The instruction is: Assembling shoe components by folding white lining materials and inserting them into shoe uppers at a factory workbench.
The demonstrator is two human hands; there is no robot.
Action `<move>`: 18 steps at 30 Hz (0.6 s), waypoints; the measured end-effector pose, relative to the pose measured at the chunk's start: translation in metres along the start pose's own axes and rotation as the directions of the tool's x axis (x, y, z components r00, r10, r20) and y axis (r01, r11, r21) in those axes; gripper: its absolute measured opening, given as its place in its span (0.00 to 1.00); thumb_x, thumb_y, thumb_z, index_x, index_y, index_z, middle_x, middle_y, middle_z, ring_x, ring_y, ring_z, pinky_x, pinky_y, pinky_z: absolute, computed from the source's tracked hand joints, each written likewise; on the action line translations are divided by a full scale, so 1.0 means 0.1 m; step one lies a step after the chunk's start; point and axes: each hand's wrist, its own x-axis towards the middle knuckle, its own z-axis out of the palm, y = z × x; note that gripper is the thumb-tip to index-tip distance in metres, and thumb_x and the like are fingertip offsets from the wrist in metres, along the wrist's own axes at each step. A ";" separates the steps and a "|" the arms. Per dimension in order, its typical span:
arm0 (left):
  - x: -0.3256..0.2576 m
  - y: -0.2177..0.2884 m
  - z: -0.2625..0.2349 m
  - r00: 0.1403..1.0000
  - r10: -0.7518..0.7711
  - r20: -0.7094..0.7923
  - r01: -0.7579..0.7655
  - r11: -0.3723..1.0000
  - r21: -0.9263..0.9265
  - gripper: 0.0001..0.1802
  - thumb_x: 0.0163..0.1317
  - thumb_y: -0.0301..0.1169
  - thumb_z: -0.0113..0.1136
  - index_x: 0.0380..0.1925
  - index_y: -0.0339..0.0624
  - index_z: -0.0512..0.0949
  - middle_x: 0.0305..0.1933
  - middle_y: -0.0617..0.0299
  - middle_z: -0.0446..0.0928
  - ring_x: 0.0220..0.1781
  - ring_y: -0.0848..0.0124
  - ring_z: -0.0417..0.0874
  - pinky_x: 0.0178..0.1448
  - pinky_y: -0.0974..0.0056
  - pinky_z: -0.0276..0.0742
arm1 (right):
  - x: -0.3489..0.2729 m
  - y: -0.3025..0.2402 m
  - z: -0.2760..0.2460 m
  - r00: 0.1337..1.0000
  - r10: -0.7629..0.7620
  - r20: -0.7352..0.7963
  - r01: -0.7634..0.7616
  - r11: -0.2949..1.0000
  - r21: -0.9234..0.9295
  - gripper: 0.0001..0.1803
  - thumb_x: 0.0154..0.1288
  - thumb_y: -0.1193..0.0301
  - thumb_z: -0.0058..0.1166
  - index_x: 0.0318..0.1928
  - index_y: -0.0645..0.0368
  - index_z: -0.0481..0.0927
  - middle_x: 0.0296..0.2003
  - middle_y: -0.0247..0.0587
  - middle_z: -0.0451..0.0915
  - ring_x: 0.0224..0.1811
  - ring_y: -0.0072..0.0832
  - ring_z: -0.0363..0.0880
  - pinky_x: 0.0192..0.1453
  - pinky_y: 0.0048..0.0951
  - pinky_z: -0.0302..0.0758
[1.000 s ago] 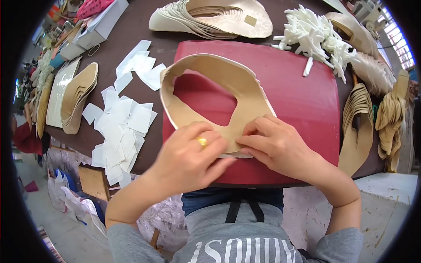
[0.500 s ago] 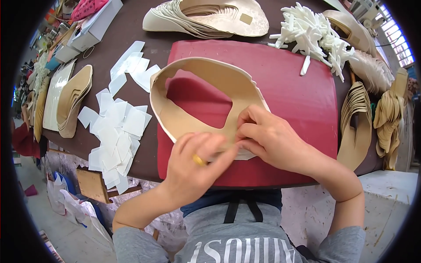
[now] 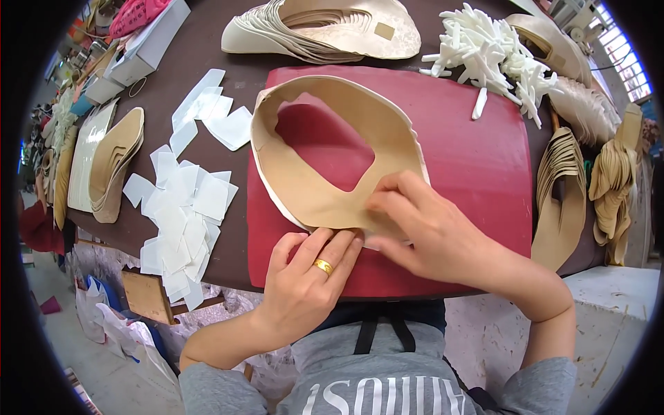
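Observation:
A beige shoe upper (image 3: 311,197) with a pale rim and a large opening lies on a red mat (image 3: 477,200). My left hand (image 3: 311,277), wearing a gold ring, is at the near edge of the upper; its fingers are close together and gripping that edge, some fingertips hidden beneath it. On the near right part of the upper, the curled fingers of my right hand (image 3: 432,228) touch the beige surface. The right thumb stands apart from them, by the pale edge, and the fingertips are slightly blurred.
Translucent white pieces (image 3: 183,214) lie left of the mat. Stacked uppers (image 3: 325,34) stand at the far side, and white strips (image 3: 481,52) are heaped at the far right. More beige uppers (image 3: 560,200) hang at the right edge; a nested stack (image 3: 114,166) is at left.
The upper has turned and shifted slightly right and away from me. My left hand has moved down to its near edge, and the right hand's pinch has opened, thumb parting from fingers.

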 end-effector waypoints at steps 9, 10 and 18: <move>0.07 -0.06 -0.10 0.999 0.022 0.045 -0.022 1.000 -0.004 0.15 0.54 0.26 0.60 0.43 0.37 0.81 0.51 0.60 0.79 0.49 0.70 0.79 0.52 0.61 0.66 | -0.02 0.19 0.04 0.967 0.213 -0.142 -0.175 0.955 0.240 0.19 0.59 0.76 0.60 0.50 0.64 0.73 0.47 0.43 0.70 0.35 0.30 0.72 0.40 0.26 0.73; 0.07 -0.08 -0.11 0.998 0.029 0.059 -0.029 1.000 -0.007 0.15 0.54 0.26 0.60 0.43 0.37 0.81 0.51 0.61 0.80 0.49 0.70 0.79 0.52 0.61 0.66 | -0.01 0.19 0.03 0.948 0.293 -0.129 -0.244 0.923 0.298 0.21 0.58 0.75 0.62 0.52 0.65 0.73 0.48 0.43 0.69 0.36 0.30 0.71 0.40 0.26 0.72; 0.27 -0.88 -0.22 0.940 0.215 -0.264 -0.153 0.959 0.237 0.12 0.54 0.30 0.63 0.40 0.51 0.84 0.43 0.72 0.83 0.44 0.76 0.80 0.58 0.62 0.68 | -0.07 0.10 0.03 0.996 0.017 0.091 -0.033 0.983 0.182 0.35 0.59 0.55 0.63 0.62 0.61 0.70 0.52 0.45 0.66 0.42 0.32 0.68 0.44 0.28 0.70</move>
